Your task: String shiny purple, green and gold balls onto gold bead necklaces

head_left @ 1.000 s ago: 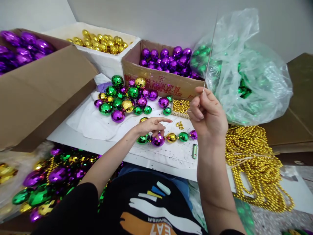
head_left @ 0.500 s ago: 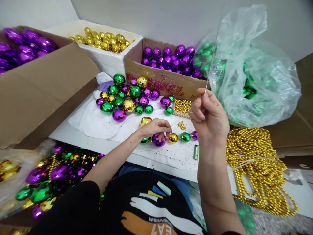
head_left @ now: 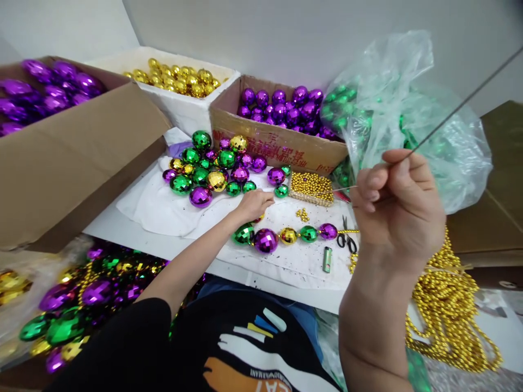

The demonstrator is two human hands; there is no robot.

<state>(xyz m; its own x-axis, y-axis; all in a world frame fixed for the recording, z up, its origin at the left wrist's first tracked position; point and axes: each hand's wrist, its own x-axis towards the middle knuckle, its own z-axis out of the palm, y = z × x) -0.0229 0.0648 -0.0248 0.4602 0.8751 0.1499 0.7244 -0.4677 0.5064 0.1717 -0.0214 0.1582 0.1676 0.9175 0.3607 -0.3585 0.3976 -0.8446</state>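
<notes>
My right hand (head_left: 398,201), raised at the right, is closed around a long thin needle (head_left: 461,106) that slants up to the right edge. A fine thread runs leftward from this hand, above a box of small gold beads (head_left: 311,186). My left hand (head_left: 256,204) is closed in a pinch over the white cloth; what sits between its fingertips is too small to make out. Just below it lies a row of strung faceted balls, among them a green ball (head_left: 244,234), a large purple ball (head_left: 265,240) and a gold ball (head_left: 288,235). A gold ball is partly hidden under the left hand.
Loose balls (head_left: 216,180) are heaped at the left of the cloth. Behind stand a foam box (head_left: 192,109) and a cardboard box (head_left: 278,144). Scissors (head_left: 346,239), a green lighter-like item (head_left: 327,259) and gold bead strands (head_left: 453,310) lie at the right, below a plastic bag (head_left: 457,147).
My right hand has moved right and nearer the camera, tilting the needle over to the right. My left hand has lifted off the strung balls and moved slightly away from me.
</notes>
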